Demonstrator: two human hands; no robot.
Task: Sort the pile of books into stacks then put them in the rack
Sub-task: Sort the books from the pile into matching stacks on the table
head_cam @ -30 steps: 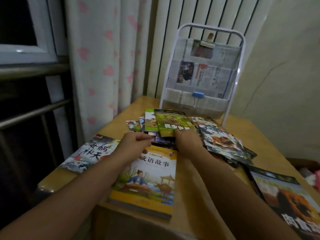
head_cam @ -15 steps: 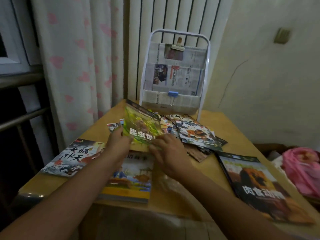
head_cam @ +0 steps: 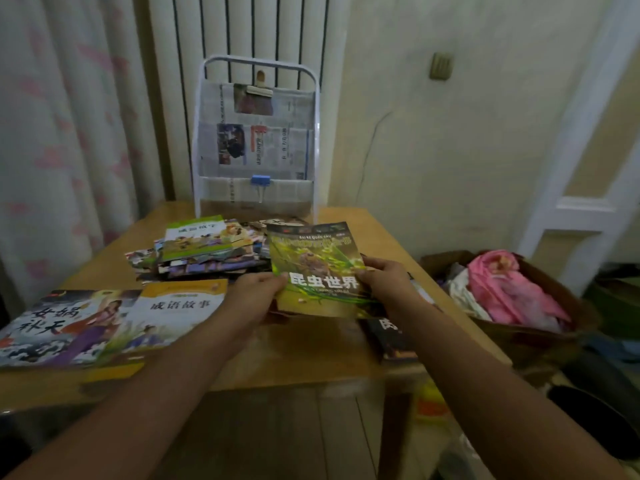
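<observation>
The green insect book (head_cam: 317, 268) was off the pile and up in both hands, carried rightward from where it had been half a second before, when it was tilted just above the heap at the table's middle. The left hand (head_cam: 254, 299) pinched its lower left edge and the right hand (head_cam: 386, 284) gripped its right edge, fingers curled round the cover, so the book hung over the near-right part of the table (head_cam: 311, 355), above a dark-covered book (head_cam: 391, 337) lying near that side's edge. That suggested it was being sorted toward a stack on the right, apart from the two large books at the left: the yellow story book (head_cam: 176, 313) and, overlapping it, the blue-and-white one (head_cam: 55, 327), which reached the table's left front edge. The unsorted pile (head_cam: 204, 251) sat further back, just before the newspaper-lined rack (head_cam: 256, 140) at the far edge. Open tabletop lay in front of the hands, between the two sorted sides; to the right the table ended close by, with a box of pink cloth (head_cam: 509, 292) beyond it.
</observation>
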